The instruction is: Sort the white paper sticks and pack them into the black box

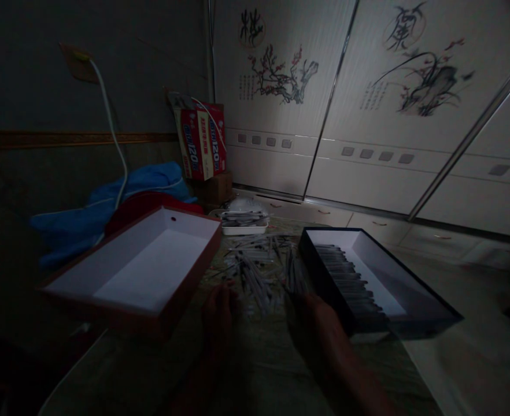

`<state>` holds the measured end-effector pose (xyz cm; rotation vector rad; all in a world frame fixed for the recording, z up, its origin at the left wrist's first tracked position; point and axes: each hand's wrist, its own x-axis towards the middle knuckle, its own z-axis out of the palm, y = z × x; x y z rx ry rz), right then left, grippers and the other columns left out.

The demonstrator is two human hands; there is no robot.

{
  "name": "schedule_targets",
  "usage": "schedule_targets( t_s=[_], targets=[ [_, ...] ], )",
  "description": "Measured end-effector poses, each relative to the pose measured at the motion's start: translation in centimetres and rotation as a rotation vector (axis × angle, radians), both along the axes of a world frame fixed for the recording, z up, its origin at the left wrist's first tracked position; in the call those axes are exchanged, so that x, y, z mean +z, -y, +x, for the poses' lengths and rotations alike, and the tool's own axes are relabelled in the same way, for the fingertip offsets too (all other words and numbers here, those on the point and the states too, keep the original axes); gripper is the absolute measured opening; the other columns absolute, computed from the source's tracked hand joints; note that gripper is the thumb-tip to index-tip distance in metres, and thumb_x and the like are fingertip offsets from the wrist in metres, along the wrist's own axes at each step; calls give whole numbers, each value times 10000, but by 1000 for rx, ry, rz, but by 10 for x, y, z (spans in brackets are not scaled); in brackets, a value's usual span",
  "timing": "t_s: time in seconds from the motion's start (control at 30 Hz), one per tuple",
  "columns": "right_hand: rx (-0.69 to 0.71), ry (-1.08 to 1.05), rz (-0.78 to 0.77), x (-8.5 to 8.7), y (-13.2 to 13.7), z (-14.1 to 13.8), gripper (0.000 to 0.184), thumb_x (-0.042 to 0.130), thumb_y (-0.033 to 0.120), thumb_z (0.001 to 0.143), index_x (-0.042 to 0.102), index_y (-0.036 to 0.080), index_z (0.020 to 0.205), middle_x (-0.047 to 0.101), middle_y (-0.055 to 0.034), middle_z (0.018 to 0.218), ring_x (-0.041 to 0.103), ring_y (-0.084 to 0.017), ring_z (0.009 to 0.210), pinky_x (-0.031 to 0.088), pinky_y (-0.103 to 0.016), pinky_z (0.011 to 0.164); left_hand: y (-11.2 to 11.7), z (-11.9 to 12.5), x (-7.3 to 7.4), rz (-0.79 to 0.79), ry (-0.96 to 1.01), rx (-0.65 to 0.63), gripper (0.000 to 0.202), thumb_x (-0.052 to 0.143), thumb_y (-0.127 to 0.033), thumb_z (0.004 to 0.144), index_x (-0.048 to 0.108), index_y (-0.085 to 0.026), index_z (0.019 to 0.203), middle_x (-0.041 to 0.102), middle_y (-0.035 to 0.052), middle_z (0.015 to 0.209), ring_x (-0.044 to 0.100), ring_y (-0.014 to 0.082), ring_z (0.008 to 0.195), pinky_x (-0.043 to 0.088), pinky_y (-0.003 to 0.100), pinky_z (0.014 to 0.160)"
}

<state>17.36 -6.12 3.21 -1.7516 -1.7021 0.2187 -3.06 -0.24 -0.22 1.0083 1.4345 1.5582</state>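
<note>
Pens, probably, on dimly lit tabletop

Flower-painted sliding doors suggest a home room

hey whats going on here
A person's right hand holds a bundle of what look like pens beside a dark-sided box with a row of them inside. The left hand is by a loose pile; it's too dim to tell if it holds anything. A red-sided box stands left of the pile.
</note>
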Motion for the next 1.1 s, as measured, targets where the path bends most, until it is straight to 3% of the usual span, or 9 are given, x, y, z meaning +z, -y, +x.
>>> schedule_targets(
  t_s=[0.1,0.2,0.37,0.5,0.63,0.73,0.9,1.1],
  targets=[
    [-76,263,-183,-17,-10,-8,170,501,206,764,635,163,858,644,-103,840,613,-189,711,414,-243,588,0,-1,0,0,7,13,440,511,-541,729,670,-143,829,605,17,628,530,150,555,423,240,499],
    [-123,459,-324,-16,-20,-7,251,472,161,780,594,151,999,603,-147,1010,600,-232,889,428,-273,649,1,-1,2,-12,42,-1,415,514,-516,736,662,-143,840,589,5,605,498,133,506,400,228,457],
    [-129,463,-423,-10,-30,-8,207,435,218,829,605,146,924,620,-139,949,623,-233,844,434,-283,617,1,3,-2,-1,21,-40,349,496,-451,760,649,-148,843,565,-17,578,488,118,485,388,212,446],
    [-115,457,-427,-13,-31,-8,179,457,186,804,597,142,908,627,-127,937,629,-225,832,429,-274,617,2,7,-11,39,-214,-135,255,497,-346,759,650,-154,827,640,25,679,584,161,615,463,255,567],
    [-85,381,-250,-13,-28,-7,158,442,199,809,558,166,911,617,-104,938,605,-207,856,415,-262,647,3,8,-12,144,-566,-325,208,488,-207,748,648,-176,878,681,72,912,613,206,880,465,335,805],
    [-102,212,-88,-9,-24,-8,132,405,247,840,518,193,798,608,-53,787,590,-165,696,390,-239,582,-2,7,-6,212,-887,-412,283,431,-108,763,628,-186,951,659,86,975,580,208,950,425,365,875],
    [-127,-164,51,-10,-15,-14,209,341,343,892,488,196,867,596,-11,686,573,-141,581,374,-219,513,-22,10,2,256,-1341,-580,271,414,-32,760,598,-169,904,619,96,951,535,218,932,407,368,840],
    [-57,-417,152,-32,-12,-17,251,417,376,861,538,158,896,637,-44,753,582,-147,644,424,-210,564,-34,16,1,381,-1477,-640,215,428,-40,784,585,-168,855,607,97,903,519,228,860,404,357,765]
  ],
)
